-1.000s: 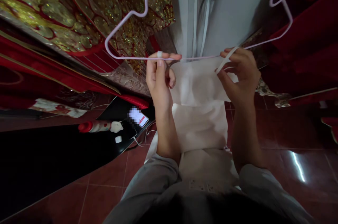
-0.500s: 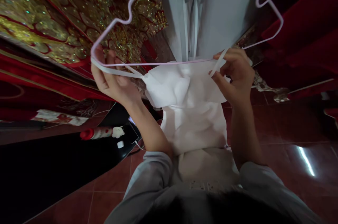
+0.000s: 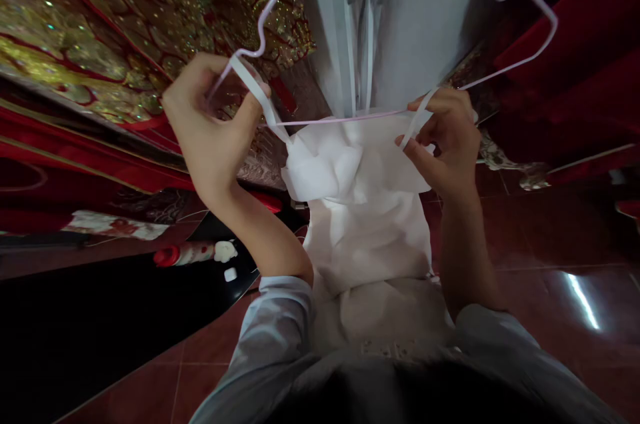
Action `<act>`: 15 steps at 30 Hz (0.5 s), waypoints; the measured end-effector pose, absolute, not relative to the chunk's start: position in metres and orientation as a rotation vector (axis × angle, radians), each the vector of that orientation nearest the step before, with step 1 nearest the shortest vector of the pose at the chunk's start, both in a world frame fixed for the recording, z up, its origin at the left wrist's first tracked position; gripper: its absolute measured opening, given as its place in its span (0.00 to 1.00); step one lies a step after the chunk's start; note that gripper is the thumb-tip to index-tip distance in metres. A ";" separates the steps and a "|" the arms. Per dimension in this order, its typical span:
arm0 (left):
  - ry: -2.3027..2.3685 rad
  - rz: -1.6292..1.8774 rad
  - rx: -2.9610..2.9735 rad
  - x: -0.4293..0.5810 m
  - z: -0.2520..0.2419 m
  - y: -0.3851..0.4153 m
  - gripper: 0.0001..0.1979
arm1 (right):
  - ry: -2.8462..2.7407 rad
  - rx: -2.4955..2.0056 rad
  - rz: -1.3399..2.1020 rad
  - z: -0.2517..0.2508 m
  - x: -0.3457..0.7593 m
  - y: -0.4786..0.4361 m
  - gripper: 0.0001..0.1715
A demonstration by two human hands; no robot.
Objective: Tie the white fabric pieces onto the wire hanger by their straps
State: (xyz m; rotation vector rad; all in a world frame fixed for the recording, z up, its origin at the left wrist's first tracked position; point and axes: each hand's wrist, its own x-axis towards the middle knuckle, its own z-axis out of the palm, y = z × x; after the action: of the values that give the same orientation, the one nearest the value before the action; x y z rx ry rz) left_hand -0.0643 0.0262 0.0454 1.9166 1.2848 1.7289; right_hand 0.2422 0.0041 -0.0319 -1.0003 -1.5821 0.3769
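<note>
A white garment (image 3: 367, 211) hangs from a thin lilac wire hanger (image 3: 525, 61) in front of me. My left hand (image 3: 207, 127) is raised at the hanger's left shoulder notch, pinching the garment's left white strap (image 3: 260, 101) and pulling it up over the wire. My right hand (image 3: 443, 141) is closed on the right strap (image 3: 417, 119) and the garment's top edge by the hanger's bottom bar. The cloth bunches between my hands.
Red and gold embroidered dresses (image 3: 125, 31) hang at the left, dark red velvet (image 3: 590, 64) at the right, a pale wall panel (image 3: 400, 17) behind. A black table (image 3: 100, 304) at lower left carries a red-capped bottle (image 3: 187, 254). Below lies a red tiled floor (image 3: 550, 277).
My left hand has moved from the middle of the bar out to the left and up, drawing the left strap up to the hanger's shoulder notch. My right hand has stayed put.
</note>
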 end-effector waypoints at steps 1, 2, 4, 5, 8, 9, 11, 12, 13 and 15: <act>1.316 1.743 1.931 -0.064 0.048 0.025 0.07 | -1.573 -0.970 0.391 -0.032 0.242 0.004 0.24; 1.332 1.771 1.929 -0.063 0.050 0.025 0.07 | -1.563 -0.946 0.399 -0.032 0.241 0.005 0.24; 1.340 1.788 1.919 -0.061 0.051 0.023 0.07 | -1.550 -0.930 0.397 -0.033 0.240 0.005 0.24; 1.327 1.786 1.927 -0.059 0.050 0.023 0.07 | -1.547 -0.935 0.389 -0.033 0.240 0.005 0.24; 1.293 1.687 1.939 -0.059 0.047 0.023 0.11 | -1.548 -0.951 0.357 -0.032 0.240 0.006 0.24; 1.279 1.631 1.948 -0.060 0.047 0.023 0.13 | -1.549 -0.950 0.348 -0.032 0.241 0.005 0.24; 1.244 1.508 2.046 -0.061 0.049 0.022 0.18 | -1.553 -0.953 0.341 -0.029 0.242 0.005 0.23; 1.218 1.450 2.130 -0.061 0.051 0.021 0.21 | -1.557 -0.959 0.342 -0.028 0.243 0.005 0.23; 1.186 1.408 2.206 -0.060 0.054 0.019 0.22 | -1.562 -0.964 0.346 -0.027 0.243 0.005 0.23; 1.188 1.478 2.133 -0.056 0.058 0.016 0.22 | -1.567 -0.961 0.348 -0.027 0.243 0.005 0.23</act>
State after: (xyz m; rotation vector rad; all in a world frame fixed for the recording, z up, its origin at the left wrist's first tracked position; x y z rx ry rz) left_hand -0.0563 0.0160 0.0581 2.1328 1.1884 1.4777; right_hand 0.2429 0.0047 -0.0269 -0.9611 -1.5673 0.3478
